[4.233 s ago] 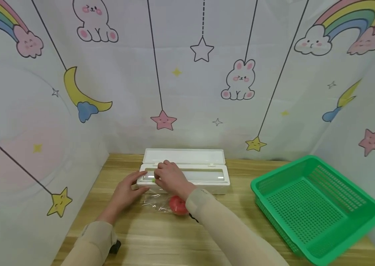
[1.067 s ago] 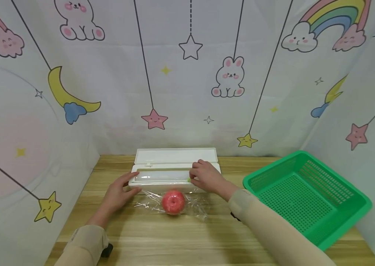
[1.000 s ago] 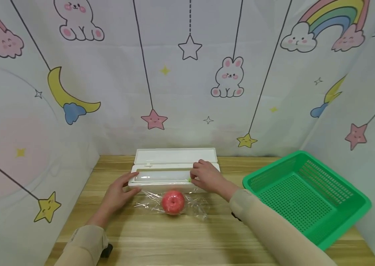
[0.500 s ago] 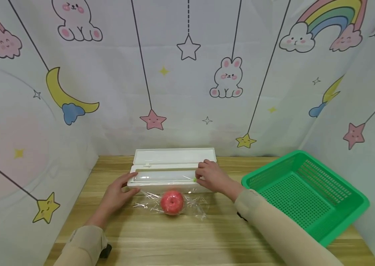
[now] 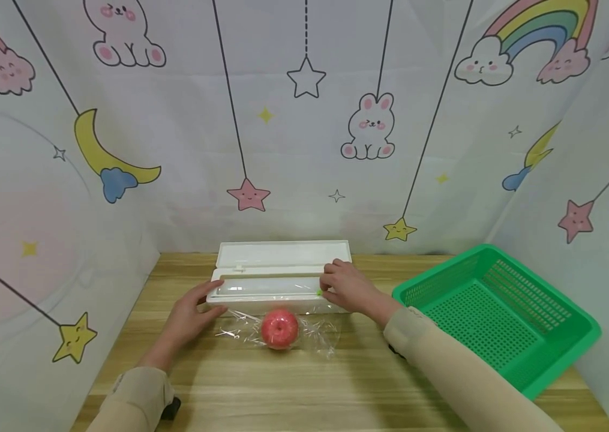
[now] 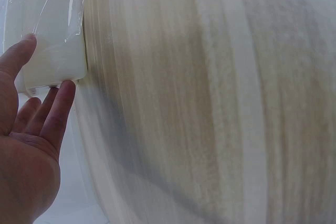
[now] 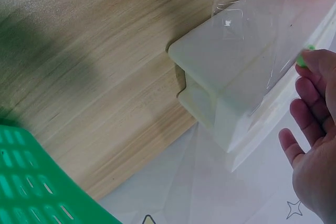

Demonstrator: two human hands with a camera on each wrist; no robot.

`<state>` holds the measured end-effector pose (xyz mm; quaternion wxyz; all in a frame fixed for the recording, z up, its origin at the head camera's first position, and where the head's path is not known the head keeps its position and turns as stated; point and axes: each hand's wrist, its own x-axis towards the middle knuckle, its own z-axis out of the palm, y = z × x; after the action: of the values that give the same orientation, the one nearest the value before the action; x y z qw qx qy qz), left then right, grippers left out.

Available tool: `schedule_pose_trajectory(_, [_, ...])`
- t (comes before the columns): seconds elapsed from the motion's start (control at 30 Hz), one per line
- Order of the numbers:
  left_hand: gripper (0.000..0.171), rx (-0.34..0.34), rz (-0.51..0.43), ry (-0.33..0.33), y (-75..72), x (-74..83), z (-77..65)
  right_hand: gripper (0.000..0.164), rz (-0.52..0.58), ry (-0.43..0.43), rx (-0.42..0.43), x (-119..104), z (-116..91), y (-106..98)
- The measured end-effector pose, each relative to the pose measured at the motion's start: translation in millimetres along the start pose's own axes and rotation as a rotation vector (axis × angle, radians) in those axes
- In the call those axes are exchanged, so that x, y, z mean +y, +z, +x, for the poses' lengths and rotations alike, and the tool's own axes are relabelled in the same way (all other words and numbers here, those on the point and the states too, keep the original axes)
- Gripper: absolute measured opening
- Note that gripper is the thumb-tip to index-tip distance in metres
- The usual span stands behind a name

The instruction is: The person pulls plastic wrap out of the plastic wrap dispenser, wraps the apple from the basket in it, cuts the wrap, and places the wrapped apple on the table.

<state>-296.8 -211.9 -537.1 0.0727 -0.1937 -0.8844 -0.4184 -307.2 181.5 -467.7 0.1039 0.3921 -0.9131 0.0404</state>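
Note:
A white cling film box (image 5: 250, 305) stands on the table, its lid tipped back and a film roll (image 5: 266, 286) inside. My left hand (image 5: 188, 315) holds the box's left end, thumb on the front and fingers at the end face. Near the right end, my right hand (image 5: 355, 291) pinches a small green slide cutter (image 7: 304, 57) between thumb and forefinger, the other fingers loosely bent. A red apple (image 5: 279, 329) sits in front of the box under clear film (image 5: 320, 336) that spreads out on both sides.
A green plastic basket (image 5: 444, 268) stands to the right, beyond the right forearm. Behind the wooden table (image 5: 261, 396) hangs a white cartoon-printed curtain (image 5: 293, 150), which also runs along both sides.
My right hand has slid the green cutter from the left end of the box to near its right end, barely moving lately. The apple has come into full view. The left hand stays on the box.

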Motion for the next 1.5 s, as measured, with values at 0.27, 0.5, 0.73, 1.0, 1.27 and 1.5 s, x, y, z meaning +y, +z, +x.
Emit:
schedule_pose_trajectory(0.27, [0.058, -0.004, 0.005, 0.001, 1.8, 0.9, 0.4, 0.011, -0.003, -0.012, 0.009, 2.2, -3.9, -2.1])
schedule_pose_trajectory(0.5, [0.058, -0.005, -0.002, 0.002, 2.0, 2.0, 1.5, 0.012, 0.017, 0.006, -0.018, 8.0, -10.5, -6.1])
schedule_pose_trajectory(0.73, [0.057, -0.009, 0.015, -0.005, 1.4, 0.9, 1.2, 0.014, 0.016, 0.028, -0.036, 16.8, -22.1, -8.3])
schedule_pose_trajectory(1.0, [0.057, -0.023, 0.02, -0.009, 1.9, 0.0, 1.2, 0.012, 0.005, 0.043, -0.067, 22.1, -30.7, -8.6])
schedule_pose_trajectory(1.27, [0.058, -0.014, 0.023, -0.016, 1.6, 0.3, 0.0, 0.016, -0.03, 0.057, -0.098, 19.6, -31.0, -18.9])
schedule_pose_trajectory(1.5, [0.058, -0.008, 0.024, -0.015, 1.6, -0.5, 0.2, 0.019, -0.048, 0.071, -0.129, 17.7, -28.8, -24.1])
